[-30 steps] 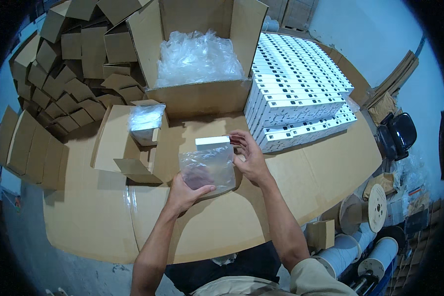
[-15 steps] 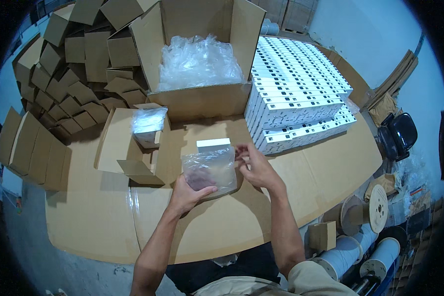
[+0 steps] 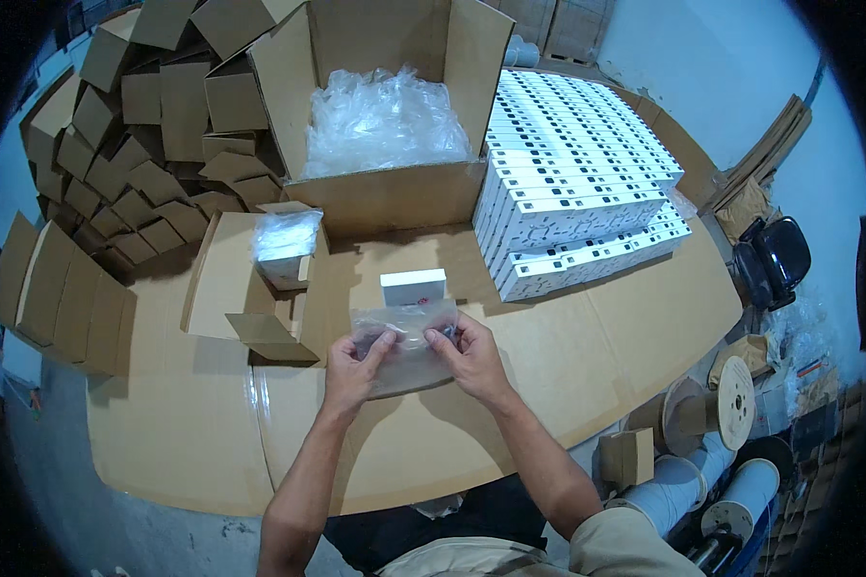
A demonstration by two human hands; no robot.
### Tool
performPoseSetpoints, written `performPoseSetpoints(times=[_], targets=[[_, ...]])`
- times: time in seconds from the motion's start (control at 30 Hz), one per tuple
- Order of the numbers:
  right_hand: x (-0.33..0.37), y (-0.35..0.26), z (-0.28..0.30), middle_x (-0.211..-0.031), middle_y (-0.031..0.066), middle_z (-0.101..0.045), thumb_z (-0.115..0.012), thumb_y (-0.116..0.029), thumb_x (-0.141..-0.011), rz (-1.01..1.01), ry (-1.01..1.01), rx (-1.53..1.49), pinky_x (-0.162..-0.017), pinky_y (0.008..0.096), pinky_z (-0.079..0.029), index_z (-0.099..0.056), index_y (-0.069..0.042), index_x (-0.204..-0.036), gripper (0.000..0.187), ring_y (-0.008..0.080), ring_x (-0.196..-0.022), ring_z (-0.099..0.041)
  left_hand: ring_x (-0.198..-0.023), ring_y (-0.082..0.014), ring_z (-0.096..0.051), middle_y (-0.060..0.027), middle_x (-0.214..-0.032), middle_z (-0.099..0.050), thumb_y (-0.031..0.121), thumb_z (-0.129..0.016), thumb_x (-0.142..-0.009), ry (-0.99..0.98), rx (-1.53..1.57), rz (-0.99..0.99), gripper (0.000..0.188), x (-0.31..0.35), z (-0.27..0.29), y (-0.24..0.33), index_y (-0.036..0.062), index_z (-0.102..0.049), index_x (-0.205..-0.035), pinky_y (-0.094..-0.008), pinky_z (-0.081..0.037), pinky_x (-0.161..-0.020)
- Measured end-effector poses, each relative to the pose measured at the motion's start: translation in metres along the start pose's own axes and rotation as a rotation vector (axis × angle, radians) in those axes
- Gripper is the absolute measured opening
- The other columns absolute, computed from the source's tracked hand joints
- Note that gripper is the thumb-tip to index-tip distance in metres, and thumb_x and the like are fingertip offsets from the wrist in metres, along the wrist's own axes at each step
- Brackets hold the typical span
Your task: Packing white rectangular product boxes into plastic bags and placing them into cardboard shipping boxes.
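Between my two hands is a clear plastic bag [image 3: 404, 351], held flat above the cardboard-covered table. My left hand [image 3: 353, 370] pinches its left side, thumb on top. On the opposite side my right hand [image 3: 473, 361] grips the bag near its upper right corner. Just beyond the bag's upper edge stands a small white box [image 3: 414, 288], its lower part hidden by the plastic. To the left, an open cardboard carton [image 3: 276, 338] holds plastic-wrapped white boxes [image 3: 287, 248] at its far end.
A large open carton [image 3: 394, 199] full of clear plastic bags [image 3: 385, 125] stands at the back. Right of it rise stacked white boxes [image 3: 587, 173]. Brown cartons [image 3: 154, 125] pile up at the far left, with more cartons [image 3: 63, 298] at the left edge. Spools [image 3: 736, 404] lie beside the table.
My right hand has come in from beside the bag and now grips its right side. The bag is lower and flatter, and more of the white box's front shows.
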State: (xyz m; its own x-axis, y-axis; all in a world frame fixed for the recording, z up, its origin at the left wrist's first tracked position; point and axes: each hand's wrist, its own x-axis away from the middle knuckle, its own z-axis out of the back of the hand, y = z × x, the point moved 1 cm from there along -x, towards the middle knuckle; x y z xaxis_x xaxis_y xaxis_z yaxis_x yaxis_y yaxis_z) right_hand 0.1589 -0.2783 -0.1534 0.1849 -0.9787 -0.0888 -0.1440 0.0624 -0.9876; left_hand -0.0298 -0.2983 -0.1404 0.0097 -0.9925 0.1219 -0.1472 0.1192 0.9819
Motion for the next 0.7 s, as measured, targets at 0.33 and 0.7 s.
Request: performPoseSetpoints(times=[0.33, 0.7], targets=[[0.002, -0.005, 0.003, -0.09, 0.0015, -0.069, -0.067, -0.01, -0.096, -0.029, 0.04, 0.093, -0.076, 0.0258, -0.051, -0.069, 0.0, -0.103, 0.013, 0.0079, -0.082, -0.062, -0.082, -0.0093, -0.065, -0.0023, -0.091, -0.072, 0.016, -0.085, -0.081, 0.102, -0.103, -0.004, 0.031, 0.001, -0.002, -0.001, 0.0011, -0.071, -0.104, -0.025, -0.051, -0.078], [0.003, -0.042, 0.003, -0.118, 0.0103, -0.059, -0.081, -0.008, -0.077, 0.455, 0.29, 0.62, -0.087, 0.0352, -0.048, -0.063, -0.004, -0.111, 0.038, 0.0213, -0.104, -0.057, -0.093, -0.0142, -0.066, -0.007, -0.101, -0.07, 0.013, -0.086, -0.078, 0.004, -0.154, -0.046, 0.036, 0.001, -0.006, -0.011, 0.0024, -0.065, -0.105, -0.0306, -0.053, -0.083]])
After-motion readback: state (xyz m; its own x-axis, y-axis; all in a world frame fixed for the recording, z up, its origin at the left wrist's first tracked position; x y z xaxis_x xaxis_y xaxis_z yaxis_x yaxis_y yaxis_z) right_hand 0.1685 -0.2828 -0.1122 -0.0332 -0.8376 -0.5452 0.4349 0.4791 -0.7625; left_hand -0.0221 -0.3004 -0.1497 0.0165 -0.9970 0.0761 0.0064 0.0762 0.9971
